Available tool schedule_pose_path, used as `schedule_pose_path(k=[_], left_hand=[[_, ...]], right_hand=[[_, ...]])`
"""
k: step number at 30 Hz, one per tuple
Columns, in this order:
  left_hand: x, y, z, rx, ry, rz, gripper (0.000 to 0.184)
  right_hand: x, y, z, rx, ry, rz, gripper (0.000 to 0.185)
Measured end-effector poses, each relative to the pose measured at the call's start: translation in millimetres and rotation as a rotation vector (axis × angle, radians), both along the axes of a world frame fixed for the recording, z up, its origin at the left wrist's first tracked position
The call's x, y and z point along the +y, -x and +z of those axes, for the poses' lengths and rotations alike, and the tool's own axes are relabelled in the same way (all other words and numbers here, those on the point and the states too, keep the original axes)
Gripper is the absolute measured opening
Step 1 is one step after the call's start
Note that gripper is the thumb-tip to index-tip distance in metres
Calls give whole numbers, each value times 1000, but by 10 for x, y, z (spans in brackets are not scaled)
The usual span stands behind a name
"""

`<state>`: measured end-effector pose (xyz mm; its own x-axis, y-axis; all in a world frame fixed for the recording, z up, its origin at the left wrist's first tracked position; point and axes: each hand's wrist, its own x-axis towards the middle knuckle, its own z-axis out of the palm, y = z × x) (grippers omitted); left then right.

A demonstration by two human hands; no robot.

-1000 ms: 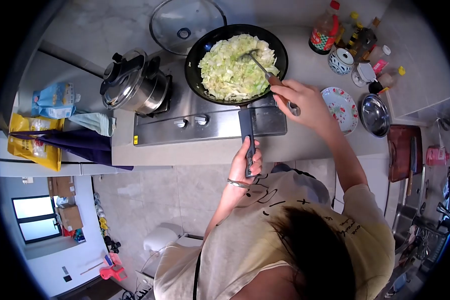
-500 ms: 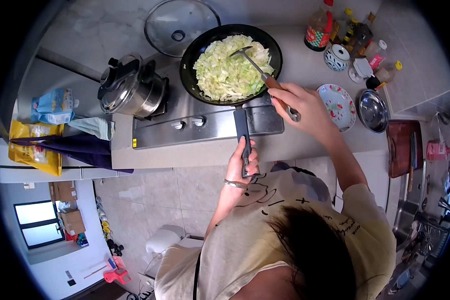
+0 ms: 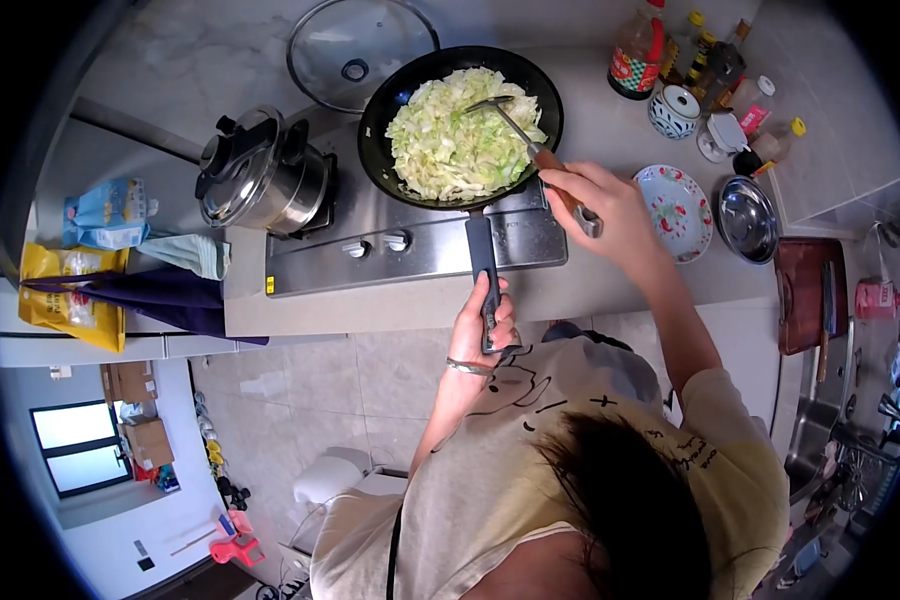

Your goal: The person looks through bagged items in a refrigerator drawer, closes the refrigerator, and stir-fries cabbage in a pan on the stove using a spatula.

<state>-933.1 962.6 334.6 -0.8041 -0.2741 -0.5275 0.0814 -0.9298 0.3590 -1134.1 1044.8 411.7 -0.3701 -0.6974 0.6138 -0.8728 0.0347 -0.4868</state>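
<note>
Chopped pale green cabbage (image 3: 460, 140) fills much of a black frying pan (image 3: 378, 150) on the steel stove (image 3: 430, 250). My left hand (image 3: 485, 320), with a bracelet at its wrist, is wrapped round the pan's dark handle (image 3: 481, 250). Over the pan's right edge, my right hand (image 3: 595, 205) grips the wooden handle of a spatula (image 3: 530, 145). The spatula's metal head lies on the upper part of the cabbage, and its edge is partly hidden there.
Left of the pan stands a lidded steel pot (image 3: 270, 180). A glass lid (image 3: 360, 50) leans behind the pan. Rightward are a floral plate (image 3: 675, 215), a metal bowl (image 3: 748, 220), a patterned jar (image 3: 674, 112), several bottles (image 3: 635, 65) and a reddish cutting board (image 3: 805, 290).
Compared with a second ago, the pan and both hands appear slightly further left, as does the counter, so the view has shifted. The spatula head has moved a little over the cabbage.
</note>
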Motion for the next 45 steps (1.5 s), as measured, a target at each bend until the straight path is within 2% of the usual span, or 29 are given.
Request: schedule_pose_path(k=[3, 8, 13, 16, 20, 26, 29, 33, 41, 45], left_hand=[[-6, 5, 7, 4, -13, 6, 31], [10, 14, 11, -9, -2, 7, 31], [9, 9, 19, 2, -12, 9, 31], [-2, 12, -3, -7, 2, -1, 31], [-28, 13, -29, 8, 1, -1, 31], [-36, 21, -31, 10, 0, 3, 32], [-16, 6, -32, 6, -3, 4, 32], [-13, -10, -43, 20, -6, 0, 32], [0, -1, -18, -11, -10, -4, 31], [-17, -2, -2, -5, 2, -4, 31]], right_hand=[[41, -57, 72, -54, 38, -16, 17], [-132, 150, -160, -98, 56, -5, 17], [-84, 46, -35, -149, 35, 9, 15], [-228, 186, -159, -274, 160, 28, 16], [-165, 147, -91, -171, 56, 49, 19], [-234, 350, -114, -267, 207, 23, 18], [-119, 366, 61, -254, 226, -58, 17], [-171, 512, -29, -200, 245, -90, 16], [56, 36, 113, -296, 147, 88, 16], [29, 103, 140, -274, 201, -40, 18]])
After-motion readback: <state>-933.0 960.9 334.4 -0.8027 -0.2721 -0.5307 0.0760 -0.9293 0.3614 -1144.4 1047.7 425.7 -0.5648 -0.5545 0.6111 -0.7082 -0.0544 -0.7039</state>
